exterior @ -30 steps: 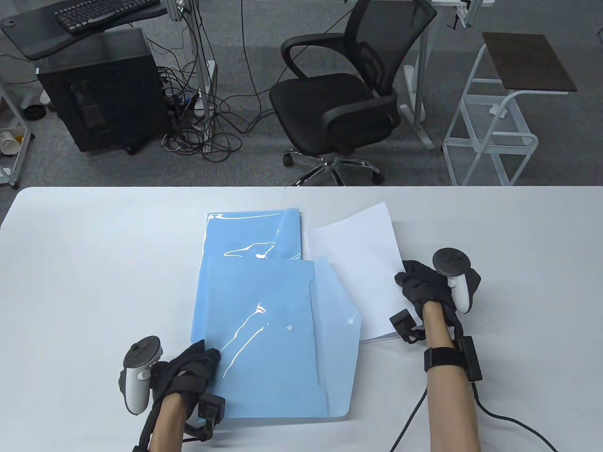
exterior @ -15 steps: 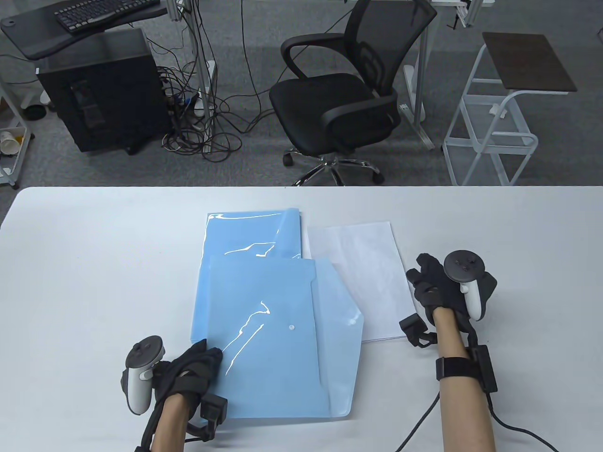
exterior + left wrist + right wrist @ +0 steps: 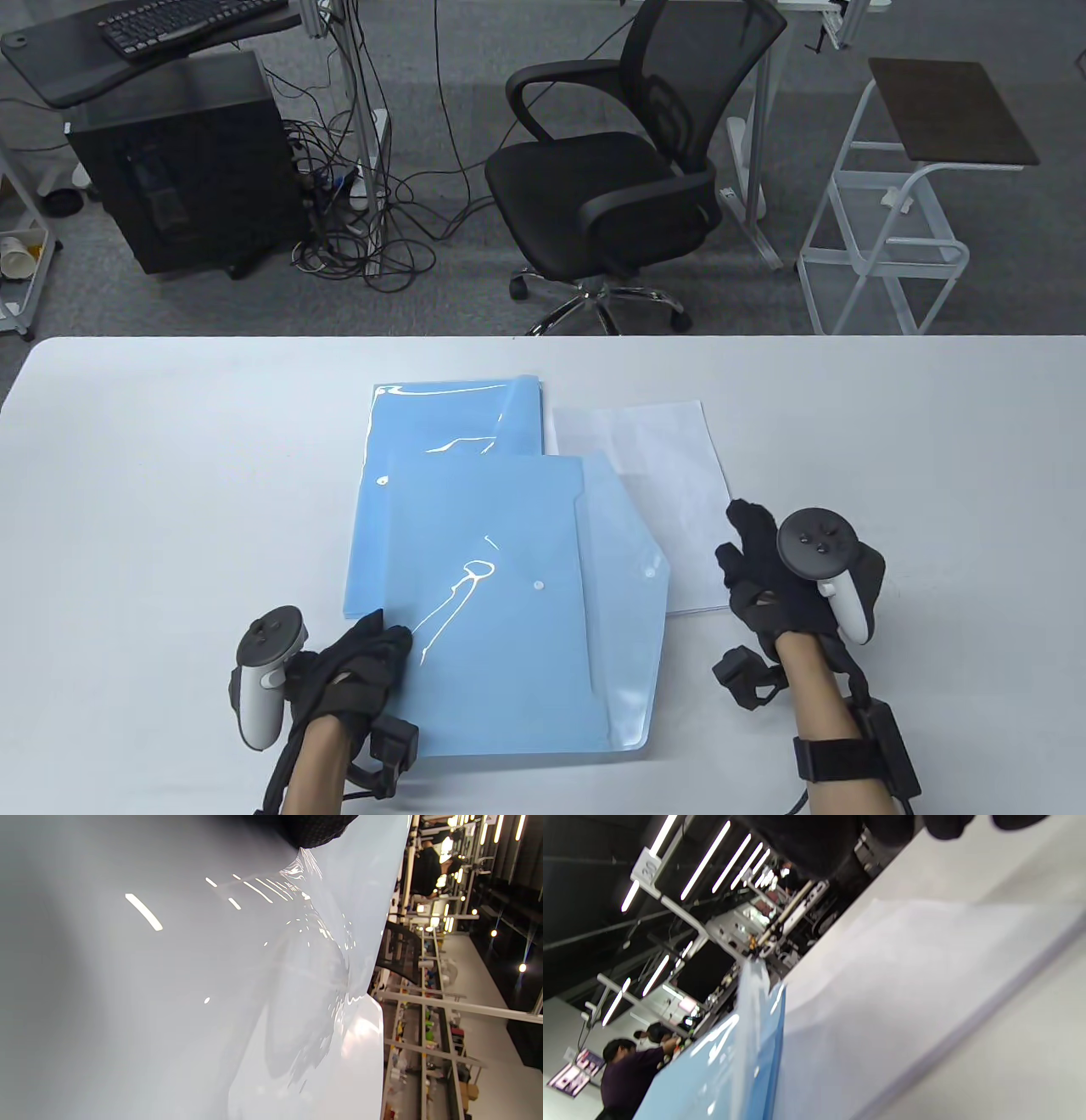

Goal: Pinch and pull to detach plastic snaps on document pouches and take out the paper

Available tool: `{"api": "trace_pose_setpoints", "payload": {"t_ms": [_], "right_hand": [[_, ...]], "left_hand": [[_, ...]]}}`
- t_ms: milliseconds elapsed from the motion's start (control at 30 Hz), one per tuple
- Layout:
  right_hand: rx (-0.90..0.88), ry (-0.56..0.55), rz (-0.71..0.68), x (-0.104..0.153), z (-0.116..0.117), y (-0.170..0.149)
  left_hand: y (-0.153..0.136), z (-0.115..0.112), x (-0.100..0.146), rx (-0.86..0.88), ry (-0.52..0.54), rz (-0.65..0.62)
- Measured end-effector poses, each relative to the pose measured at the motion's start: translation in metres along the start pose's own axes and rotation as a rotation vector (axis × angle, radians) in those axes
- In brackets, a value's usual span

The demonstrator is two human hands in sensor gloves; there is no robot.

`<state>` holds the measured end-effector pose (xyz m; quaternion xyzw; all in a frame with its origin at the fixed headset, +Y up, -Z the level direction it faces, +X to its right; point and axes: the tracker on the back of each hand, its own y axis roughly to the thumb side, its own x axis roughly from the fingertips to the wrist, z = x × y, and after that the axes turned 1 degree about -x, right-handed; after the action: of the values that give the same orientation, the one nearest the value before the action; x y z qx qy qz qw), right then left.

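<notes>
Centrally, low in the table view, a blue document pouch (image 3: 501, 594) is seen lying flat on the white bench (image 3: 170, 475), its translucent flap (image 3: 624, 577) folded open toward the right of the frame. Two white snap halves are visible, one on the pouch body (image 3: 538, 586) and one on the flap (image 3: 651, 573), apart from each other. Beneath it, toward the upper middle of the frame, a stack of further blue pouches (image 3: 454, 420) is partly covered by it. Just right of the pouches a sheet of white paper (image 3: 670, 475) is laid flat on the bench, its left edge tucked under the open flap.

The near left corner of the top pouch is held by the left hand (image 3: 356, 671), at the lower left of the frame; its grip is closed, fingers laid over the plastic, which is seen crinkled under the fingertips in the left wrist view. The right hand (image 3: 780, 586) is found at the lower right, just beside the paper's near right corner, its grip slack, fingers loosely spread and nothing held.

Beyond the bench, at the top of the frame, a black office chair (image 3: 628, 170), a computer tower (image 3: 182, 161) and a white trolley (image 3: 908, 204) are seen on the grey floor.
</notes>
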<state>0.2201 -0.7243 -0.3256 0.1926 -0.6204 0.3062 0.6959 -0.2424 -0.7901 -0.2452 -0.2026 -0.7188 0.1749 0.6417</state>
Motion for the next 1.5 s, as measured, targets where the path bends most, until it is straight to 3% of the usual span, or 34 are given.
{"api": "trace_pose_setpoints", "payload": {"t_ms": [233,467,1067,1500], "right_hand": [[0.013,0.192,-0.058,0.013,0.044,0.004],[0.020,0.300,-0.128,0.021,0.068,0.022],[0.468,0.411,-0.226,0.014,0.153,0.073],[0.555,0.439,-0.225,0.010,0.176,0.067]], "left_hand": [[-0.003,-0.003,0.001,-0.030,0.004,0.006],[-0.006,-0.007,-0.002,-0.073,0.011,0.028],[-0.006,-0.007,-0.003,-0.158,0.049,0.060],[-0.007,-0.010,-0.005,-0.195,0.062,0.089]]}}
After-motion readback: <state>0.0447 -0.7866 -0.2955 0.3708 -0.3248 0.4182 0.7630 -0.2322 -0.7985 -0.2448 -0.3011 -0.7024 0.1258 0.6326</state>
